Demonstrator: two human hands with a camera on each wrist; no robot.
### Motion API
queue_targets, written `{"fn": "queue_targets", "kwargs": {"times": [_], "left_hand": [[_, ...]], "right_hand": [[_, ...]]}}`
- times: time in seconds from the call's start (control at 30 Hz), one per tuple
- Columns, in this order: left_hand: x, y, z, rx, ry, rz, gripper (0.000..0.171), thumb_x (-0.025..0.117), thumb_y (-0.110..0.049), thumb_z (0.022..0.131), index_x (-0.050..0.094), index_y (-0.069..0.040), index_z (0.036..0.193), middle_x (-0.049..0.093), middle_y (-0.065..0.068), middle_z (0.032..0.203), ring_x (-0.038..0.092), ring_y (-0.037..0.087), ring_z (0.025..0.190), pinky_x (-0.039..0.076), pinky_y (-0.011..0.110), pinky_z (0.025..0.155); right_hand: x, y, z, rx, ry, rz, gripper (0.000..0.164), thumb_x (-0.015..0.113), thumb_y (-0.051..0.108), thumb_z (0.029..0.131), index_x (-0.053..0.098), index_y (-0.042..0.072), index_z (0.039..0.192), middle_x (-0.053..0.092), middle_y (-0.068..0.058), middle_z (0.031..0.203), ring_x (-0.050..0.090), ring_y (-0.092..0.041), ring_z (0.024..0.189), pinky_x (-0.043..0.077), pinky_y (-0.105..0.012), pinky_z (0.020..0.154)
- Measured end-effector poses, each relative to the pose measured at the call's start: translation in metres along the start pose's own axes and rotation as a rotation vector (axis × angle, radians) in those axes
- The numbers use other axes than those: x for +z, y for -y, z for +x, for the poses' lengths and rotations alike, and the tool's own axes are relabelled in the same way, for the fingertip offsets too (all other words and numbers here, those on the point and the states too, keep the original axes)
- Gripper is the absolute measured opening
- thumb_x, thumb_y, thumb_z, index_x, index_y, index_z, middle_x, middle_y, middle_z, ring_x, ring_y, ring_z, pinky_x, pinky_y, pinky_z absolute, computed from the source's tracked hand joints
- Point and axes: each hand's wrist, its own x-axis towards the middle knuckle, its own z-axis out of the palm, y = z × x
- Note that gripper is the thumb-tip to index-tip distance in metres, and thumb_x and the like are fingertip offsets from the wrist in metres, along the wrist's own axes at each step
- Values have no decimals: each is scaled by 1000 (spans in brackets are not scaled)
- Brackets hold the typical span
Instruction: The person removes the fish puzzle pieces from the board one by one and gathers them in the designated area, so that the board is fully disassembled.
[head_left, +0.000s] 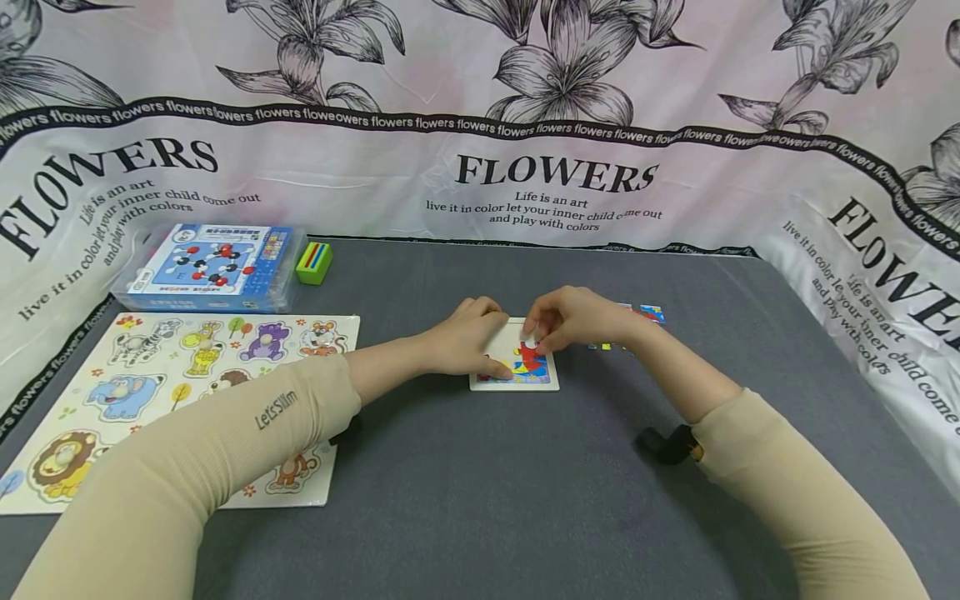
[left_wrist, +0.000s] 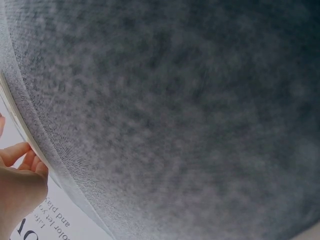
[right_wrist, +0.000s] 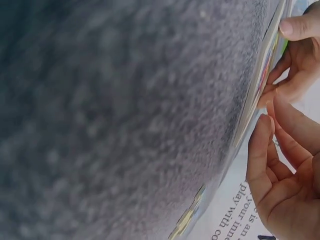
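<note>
A small white-framed jigsaw puzzle board [head_left: 551,386] lies on the grey table, with red, blue and yellow pieces showing in its near part. My left hand [head_left: 468,337] holds the board from its left side, the thumb over the lower pieces and the fingers toward the far edge. Over the board's right side, my right hand [head_left: 573,321] pinches a small puzzle piece [head_left: 530,342], mostly hidden by thumb and fingertips. In the right wrist view the right hand [right_wrist: 290,175] has thumb and forefinger together, right beside the left hand [right_wrist: 300,60].
Loose colourful puzzle pieces [head_left: 651,314] lie beyond the right forearm. At left are a large animal puzzle board [head_left: 180,350], a clear box with a blue label [head_left: 210,262] and a green block [head_left: 313,263]. A flower-printed cloth [head_left: 360,167] hangs behind the table.
</note>
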Motion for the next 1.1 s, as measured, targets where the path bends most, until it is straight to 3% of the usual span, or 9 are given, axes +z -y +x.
{"fn": "queue_targets", "kwargs": {"times": [0.37,0.8,1.1], "left_hand": [[0,0,0,17,-3,8,79,76,-45,83,46,-4,144,43,14,144,38,30,129,39,40,105],[-1,0,-1,12,-6,3,80,76,-45,83,45,-4,145,42,14,145,37,30,130,39,40,104],[-1,0,-1,18,-8,3,81,76,-45,83,45,-3,145,42,14,145,37,30,130,39,40,104]], "right_hand": [[8,1,3,-37,35,-28,35,84,11,76,69,12,107,65,-7,93,60,-16,81,49,-29,75],[12,-1,5,-54,-10,-80,33,86,13,74,69,16,102,68,-3,97,61,-19,92,50,-33,85],[13,0,6,-83,-29,-79,36,87,11,72,65,16,99,68,-2,94,60,-18,89,49,-31,81]]}}
